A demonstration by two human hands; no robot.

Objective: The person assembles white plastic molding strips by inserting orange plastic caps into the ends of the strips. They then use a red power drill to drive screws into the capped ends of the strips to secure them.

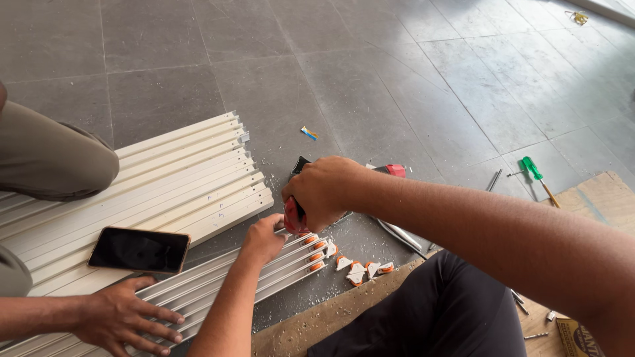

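Observation:
My right hand is closed around a red-handled tool, held over the end of a white grooved track lying on the floor. My left hand grips that end of the track, right beside several orange-and-white plastic end pieces fitted into its grooves. More loose pieces of the same kind lie on the floor just to the right of the track's end.
Another person kneels at the left, one hand pressing on the track. A black phone rests on a stack of cream profiles. A green screwdriver, loose screws and brown board lie to the right.

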